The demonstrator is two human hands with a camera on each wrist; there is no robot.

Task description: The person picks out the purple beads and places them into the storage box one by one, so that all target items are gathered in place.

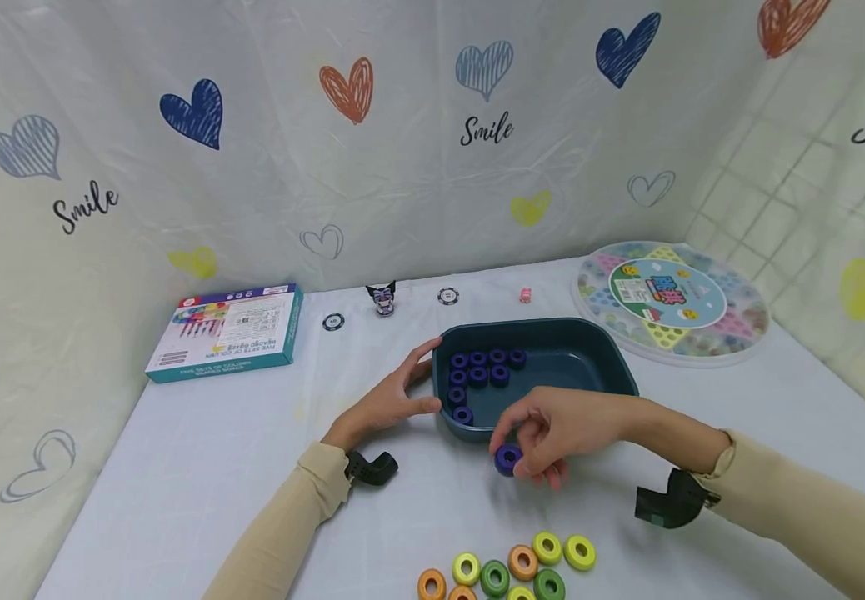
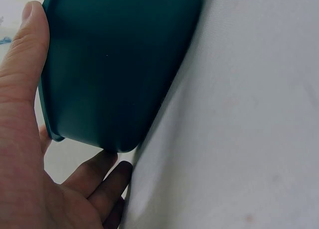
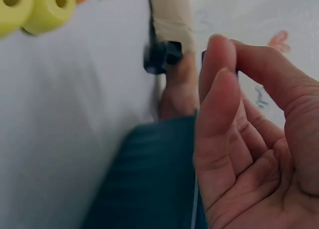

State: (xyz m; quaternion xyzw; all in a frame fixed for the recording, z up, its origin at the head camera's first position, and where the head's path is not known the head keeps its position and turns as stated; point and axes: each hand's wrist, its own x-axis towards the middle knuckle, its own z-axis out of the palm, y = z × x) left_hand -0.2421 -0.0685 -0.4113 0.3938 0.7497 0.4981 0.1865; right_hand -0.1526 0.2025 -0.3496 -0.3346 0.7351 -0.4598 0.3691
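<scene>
A dark teal plastic bin [image 1: 545,333] stands on the white cloth. Several purple ring beads [image 1: 478,377] sit inside, lined along its left and far sides. My left hand [image 1: 383,404] holds the bin's left end, thumb at the near corner and index finger at the far rim. In the left wrist view, the thumb [image 2: 30,54] lies against the bin's wall [image 2: 119,64]. My right hand [image 1: 560,429] pinches one purple ring bead [image 1: 507,459] between thumb and fingers, just in front of the bin's near rim. In the right wrist view, fingertips mostly hide that bead.
Yellow, green and orange ring beads [image 1: 522,563] lie at the near edge. Behind are a boxed game [image 1: 226,333], two poker chips [image 1: 333,322], a small cartoon figurine [image 1: 383,298], a tiny pink figure [image 1: 526,295] and a round game board [image 1: 740,321]. A heart-printed curtain [image 1: 410,167] hangs behind.
</scene>
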